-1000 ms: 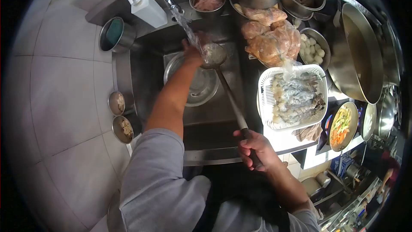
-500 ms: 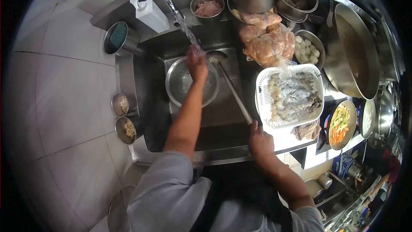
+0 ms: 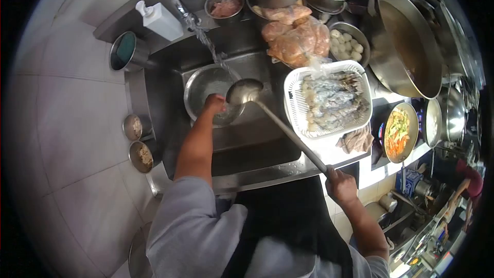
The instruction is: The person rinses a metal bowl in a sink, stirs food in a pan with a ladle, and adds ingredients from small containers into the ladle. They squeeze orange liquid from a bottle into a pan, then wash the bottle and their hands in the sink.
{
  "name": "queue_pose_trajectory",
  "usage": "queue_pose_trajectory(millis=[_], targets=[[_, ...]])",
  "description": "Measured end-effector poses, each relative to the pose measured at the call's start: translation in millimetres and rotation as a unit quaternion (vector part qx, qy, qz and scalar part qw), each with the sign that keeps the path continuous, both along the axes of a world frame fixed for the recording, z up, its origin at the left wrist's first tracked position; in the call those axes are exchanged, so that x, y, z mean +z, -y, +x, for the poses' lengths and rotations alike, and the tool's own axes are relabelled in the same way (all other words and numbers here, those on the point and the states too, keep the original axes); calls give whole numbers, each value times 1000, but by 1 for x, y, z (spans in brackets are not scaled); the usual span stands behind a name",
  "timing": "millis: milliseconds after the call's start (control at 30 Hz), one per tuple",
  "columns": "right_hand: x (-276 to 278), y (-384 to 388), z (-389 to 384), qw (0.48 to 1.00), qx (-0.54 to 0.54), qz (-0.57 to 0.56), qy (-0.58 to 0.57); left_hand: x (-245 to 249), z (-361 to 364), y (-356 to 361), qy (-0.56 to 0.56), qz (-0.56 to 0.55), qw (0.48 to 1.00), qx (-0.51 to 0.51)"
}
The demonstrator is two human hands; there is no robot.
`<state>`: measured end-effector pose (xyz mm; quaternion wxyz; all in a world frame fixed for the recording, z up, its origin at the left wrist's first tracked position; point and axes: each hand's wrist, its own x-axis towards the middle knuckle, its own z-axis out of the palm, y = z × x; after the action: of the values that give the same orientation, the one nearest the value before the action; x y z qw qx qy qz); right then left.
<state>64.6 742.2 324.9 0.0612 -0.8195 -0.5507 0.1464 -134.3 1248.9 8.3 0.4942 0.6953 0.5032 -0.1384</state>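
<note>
A long-handled metal ladle slants across the sink, its bowl at the right rim of a round metal basin. My right hand is closed round the end of the ladle's handle, near the sink's front right corner. Over the basin, just left of the ladle's bowl, is my left hand; its fingers look curled, but too small to tell whether they hold anything. Water runs from the tap into the basin.
Right of the sink are a white basket of shrimp, bagged meat, a bowl of white balls and a large wok. A pan of vegetables sits beyond. A white bottle stands behind the sink. Another person's arm shows far right.
My left hand has moved from the running water down over the basin. The ladle's bowl has shifted toward the basin, while my right hand has moved right and down. The whole view has shifted slightly.
</note>
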Motion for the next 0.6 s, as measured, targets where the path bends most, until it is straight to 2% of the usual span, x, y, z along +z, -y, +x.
queue_pose_trajectory(millis=[67,133,167,200,233,300,333,367,433,467,500,533,567,600], targets=[[2,24,8,1000,0,-30,2,-23,-27,18,42,14,994,97],[-16,67,14,999,1,-43,7,-6,-47,25,11,54,998,26],[-28,81,16,999,-21,-47,16,31,-46,41,25,89,993,72],[-39,94,19,995,-23,-95,12,87,-43,60,25,77,989,127],[-43,109,24,989,-31,-144,13,50,-66,45,40,40,989,139],[-42,111,37,986,-1,-160,-51,-13,-108,19,66,-36,983,165],[-33,107,42,987,8,-134,-89,-9,-115,29,109,87,985,103],[-27,105,44,986,22,-107,-129,13,-109,25,-2,-15,993,114],[-36,109,46,972,31,-115,-203,61,-100,57,86,-98,961,243],[-22,103,46,971,38,-82,-223,59,-86,51,187,138,958,-169],[-1,94,46,968,49,-50,-243,52,-85,51,201,243,868,-383],[14,87,46,962,41,-3,-271,50,-83,53,247,362,722,-536],[28,82,46,952,37,43,-300,61,-85,73,193,246,879,-359],[47,79,48,934,15,59,-353,72,-92,96,127,110,974,-154]])
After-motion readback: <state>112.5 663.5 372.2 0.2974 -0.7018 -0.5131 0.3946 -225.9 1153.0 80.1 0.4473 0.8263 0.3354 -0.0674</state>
